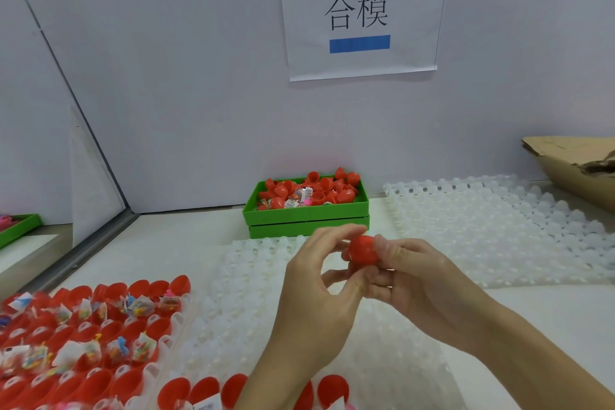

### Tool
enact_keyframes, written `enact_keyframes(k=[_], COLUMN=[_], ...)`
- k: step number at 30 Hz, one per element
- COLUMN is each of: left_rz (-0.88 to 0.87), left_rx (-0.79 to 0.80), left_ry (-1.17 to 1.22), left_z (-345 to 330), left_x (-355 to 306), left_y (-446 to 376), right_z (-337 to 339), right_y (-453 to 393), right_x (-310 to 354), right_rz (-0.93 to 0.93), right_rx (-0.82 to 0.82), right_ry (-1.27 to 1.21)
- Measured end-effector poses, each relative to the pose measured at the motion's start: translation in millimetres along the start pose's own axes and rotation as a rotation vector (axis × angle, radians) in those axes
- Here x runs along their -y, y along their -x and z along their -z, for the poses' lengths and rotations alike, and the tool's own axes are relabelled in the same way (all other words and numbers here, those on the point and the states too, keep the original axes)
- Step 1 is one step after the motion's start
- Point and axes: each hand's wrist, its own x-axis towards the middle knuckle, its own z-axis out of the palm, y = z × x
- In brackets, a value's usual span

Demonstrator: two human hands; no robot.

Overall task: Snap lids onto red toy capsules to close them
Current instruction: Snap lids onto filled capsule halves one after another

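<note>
A red capsule (362,250) is held in the air above the white trays, between both hands. My left hand (316,289) pinches its left side with thumb and fingertips. My right hand (409,280) grips its right side with curled fingers. Whether the lid is fully seated on it, I cannot tell. A green bin (306,215) of loose red lids and toy packets stands behind the hands at the wall. Open red capsule halves (100,336) with small toy packets fill a white tray at the lower left.
An empty white plastic tray (239,276) lies under the hands, and another white tray (499,226) spreads to the right. A cardboard box (579,166) sits at the far right. A paper sign (361,10) hangs on the wall. A divider stands on the left.
</note>
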Motion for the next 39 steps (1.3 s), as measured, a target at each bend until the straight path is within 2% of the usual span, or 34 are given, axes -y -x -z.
enact_keyframes(k=[3, 6, 8, 12, 15, 18, 23, 25, 27, 30, 33, 36, 39], left_rz=[-0.006, 0.088, 0.207, 0.431, 0.482, 0.496, 0.515, 0.519, 0.464, 0.216, 0.075, 0.014, -0.022], left_rx=[-0.042, -0.115, -0.146, -0.118, -0.027, 0.022, 0.075, 0.080, 0.045, 0.013, 0.135, 0.058, -0.020], left_ry=[-0.056, 0.068, 0.255, 0.640, 0.790, 0.894, 0.963, 0.891, 0.638, 0.264, 0.283, 0.307, 0.262], left_z=[-3, -2, -2, -1, -1, -2, -2, -3, -3, 7, 8, 2, -1], left_x=[-2, -3, -2, -4, -6, -7, -7, -7, -4, -1, 1, 1, 1], left_y=[0, -2, -3, -6, -6, -4, -3, -3, -4, -6, -4, -4, -4], right_z=[-2, -1, 0, 1, -2, -2, 0, 0, 0, 1, -3, -4, -3], right_y=[0, 0, 0, 1, 2, 3, 2, 2, 1, 2, 3, 2, 0], right_x=[1, 2, 2, -4, -6, -6, -8, -7, -5, -1, 1, 0, -5], right_rz=[-0.066, -0.091, 0.019, 0.402, 0.469, 0.505, 0.537, 0.542, 0.555, 0.532, 0.454, 0.367, 0.324], right_rx=[0.009, -0.024, -0.138, -0.347, -0.249, -0.178, -0.217, -0.217, -0.227, -0.267, -0.182, -0.091, -0.078], right_ry=[0.022, 0.098, 0.265, 0.713, 0.680, 0.787, 0.862, 0.866, 0.877, 0.785, 0.555, 0.405, 0.316])
